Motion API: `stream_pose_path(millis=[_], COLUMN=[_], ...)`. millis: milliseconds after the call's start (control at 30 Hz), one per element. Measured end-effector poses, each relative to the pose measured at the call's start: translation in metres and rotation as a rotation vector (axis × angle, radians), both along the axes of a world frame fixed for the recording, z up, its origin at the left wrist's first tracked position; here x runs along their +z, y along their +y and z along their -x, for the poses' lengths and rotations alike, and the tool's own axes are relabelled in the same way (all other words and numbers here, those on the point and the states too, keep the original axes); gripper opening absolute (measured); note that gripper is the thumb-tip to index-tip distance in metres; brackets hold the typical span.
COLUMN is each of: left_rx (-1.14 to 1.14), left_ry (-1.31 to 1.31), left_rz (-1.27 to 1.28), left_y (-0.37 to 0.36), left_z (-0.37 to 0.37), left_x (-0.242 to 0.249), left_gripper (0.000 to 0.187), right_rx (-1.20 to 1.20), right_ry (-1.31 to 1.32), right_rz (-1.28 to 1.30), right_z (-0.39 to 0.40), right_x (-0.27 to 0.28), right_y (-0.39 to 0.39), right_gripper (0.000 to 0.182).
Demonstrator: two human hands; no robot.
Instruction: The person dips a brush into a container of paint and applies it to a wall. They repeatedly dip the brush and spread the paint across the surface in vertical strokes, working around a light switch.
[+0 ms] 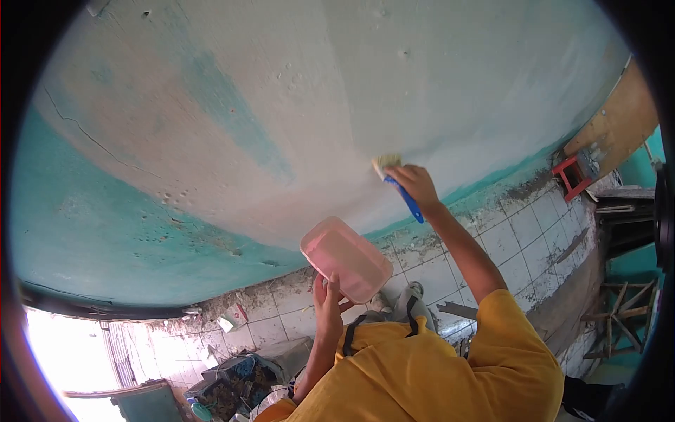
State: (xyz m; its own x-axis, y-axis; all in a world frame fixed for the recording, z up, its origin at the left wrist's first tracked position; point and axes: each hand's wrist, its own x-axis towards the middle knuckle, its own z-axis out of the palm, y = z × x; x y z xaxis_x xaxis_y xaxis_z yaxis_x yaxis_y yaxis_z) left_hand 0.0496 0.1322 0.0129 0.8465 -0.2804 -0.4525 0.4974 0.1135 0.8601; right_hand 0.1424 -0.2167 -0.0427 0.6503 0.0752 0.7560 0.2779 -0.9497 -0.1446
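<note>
My right hand (416, 184) grips a wide paintbrush (406, 200) with a blue handle. The brush's pale bristles rest against the wall (295, 91), or very close to it. Below and to the left, my left hand (328, 304) holds a pink plastic tub (344, 257) by its near edge, the thumb over the rim. Pinkish liquid seems to lie in the tub. Whitish-grey paint covers much of the wall, while turquoise shows along its lower part and in a streak at the upper left.
White floor tiles (499, 243), dirty near the wall, run along its foot. A red stool-like object (572, 177) stands at the right by a brown board. Wooden frames (622, 316) lean further right. At lower left is a pile of dark bags and cloth (239, 383), near a bright doorway.
</note>
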Motion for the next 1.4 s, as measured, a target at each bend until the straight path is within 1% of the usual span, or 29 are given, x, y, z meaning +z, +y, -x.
stream_pose_path(millis=[67,133,200,267,300,367,400,433,500,533,600,633,667,700,733,767,800,833,900,1000,1033,1100,1133,1200,1233,1267,1333,1367,1400], left_rx=[-0.005,0.023,0.014,0.008,0.016,0.026,0.013,0.0,0.0,-0.002,-0.003,-0.008,-0.004,0.001,0.008,0.015,0.031,0.047,0.054,0.051,0.041,0.047,0.054,0.07,0.083,0.087,0.056,0.057,0.06], left_ry=[-0.001,-0.041,-0.046,-0.044,-0.047,-0.05,-0.027,-0.003,0.003,0.007,0.01,0.012,0.012,0.01,0.008,0.008,-0.003,-0.014,-0.014,-0.012,-0.018,-0.017,-0.016,-0.015,-0.016,-0.017,0.007,0.007,0.006], left_rz=[0.001,0.002,-0.004,-0.005,-0.004,-0.003,-0.002,-0.002,-0.002,-0.003,-0.012,-0.02,-0.022,-0.015,-0.009,-0.012,-0.024,-0.035,-0.04,-0.037,-0.031,-0.026,-0.026,-0.034,-0.043,-0.041,-0.014,-0.013,0.002], left_y=[0.0,0.0,0.001,0.001,0.001,0.002,0.002,0.003,0.003,0.003,0.004,0.004,0.004,0.004,0.004,0.005,0.006,0.007,0.009,0.012,0.011,0.009,0.008,0.007,0.007,0.007,0.008,0.008,0.007], left_z=[-0.001,0.0,-0.002,0.0,0.0,0.001,0.001,0.001,0.003,0.003,0.003,0.004,0.004,0.004,0.004,0.006,0.006,0.004,0.005,0.007,0.005,0.005,0.005,0.006,0.007,0.007,0.006,0.006,0.005], left_x=[0.0,-0.002,-0.002,-0.003,-0.003,-0.002,-0.002,-0.002,-0.003,-0.004,-0.003,-0.002,0.001,0.004,0.005,0.003,-0.001,-0.004,-0.005,-0.004,-0.004,0.0,0.002,-0.001,-0.002,-0.001,0.002,0.003,0.003], left_gripper=[0.082,0.07,0.07,0.071,0.071,0.071,0.075,0.079,0.08,0.08,0.081,0.082,0.082,0.082,0.082,0.082,0.074,0.067,0.067,0.068,0.069,0.069,0.069,0.07,0.07,0.07,0.082,0.082,0.082], right_rx=[-0.042,-0.029,0.093,0.105,0.102,0.037,0.003,0.004,-0.005,-0.001,-0.027,-0.023,-0.007,0.011,0.019,0.041,0.059,0.063,0.09,0.081,0.082,0.035,0.037,0.022,0.041,-0.014,0.006,0.007,0.059], right_ry=[0.281,0.326,0.373,0.102,0.035,-0.184,-0.3,-0.299,-0.321,-0.319,-0.071,-0.071,0.098,0.266,0.265,0.336,0.404,0.401,0.195,-0.093,-0.092,-0.344,-0.343,-0.221,-0.11,0.019,0.272,0.272,0.344], right_rz=[0.05,0.031,0.025,0.086,0.045,0.063,0.059,0.06,0.007,0.005,0.016,0.014,0.024,0.037,0.037,0.024,0.01,0.008,0.073,0.013,0.016,0.028,0.03,0.004,-0.034,0.034,0.013,0.014,0.032], right_z=[0.004,0.008,0.006,-0.007,-0.008,-0.003,-0.002,-0.003,-0.008,-0.009,-0.01,-0.008,-0.004,-0.001,0.002,0.005,0.003,0.0,0.0,-0.006,-0.008,-0.01,-0.01,-0.007,-0.008,-0.006,-0.002,-0.004,-0.005], right_x=[-0.038,-0.035,-0.016,0.019,0.055,0.107,0.119,0.119,0.111,0.095,0.037,0.005,-0.028,-0.046,-0.051,-0.056,-0.058,-0.047,-0.01,0.076,0.086,0.097,0.095,0.077,0.045,0.014,-0.028,-0.039,-0.05], right_y=[0.001,-0.001,-0.013,-0.029,-0.028,-0.02,-0.015,-0.013,-0.011,-0.01,-0.01,-0.01,-0.008,-0.009,-0.01,-0.011,-0.009,-0.008,-0.016,-0.011,-0.008,-0.004,-0.002,0.006,0.003,0.001,0.004,0.001,-0.003], right_gripper=[0.043,0.041,0.04,0.037,0.04,0.043,0.044,0.044,0.039,0.039,0.043,0.043,0.041,0.04,0.04,0.039,0.039,0.039,0.036,0.039,0.039,0.037,0.037,0.045,0.04,0.039,0.041,0.041,0.042])
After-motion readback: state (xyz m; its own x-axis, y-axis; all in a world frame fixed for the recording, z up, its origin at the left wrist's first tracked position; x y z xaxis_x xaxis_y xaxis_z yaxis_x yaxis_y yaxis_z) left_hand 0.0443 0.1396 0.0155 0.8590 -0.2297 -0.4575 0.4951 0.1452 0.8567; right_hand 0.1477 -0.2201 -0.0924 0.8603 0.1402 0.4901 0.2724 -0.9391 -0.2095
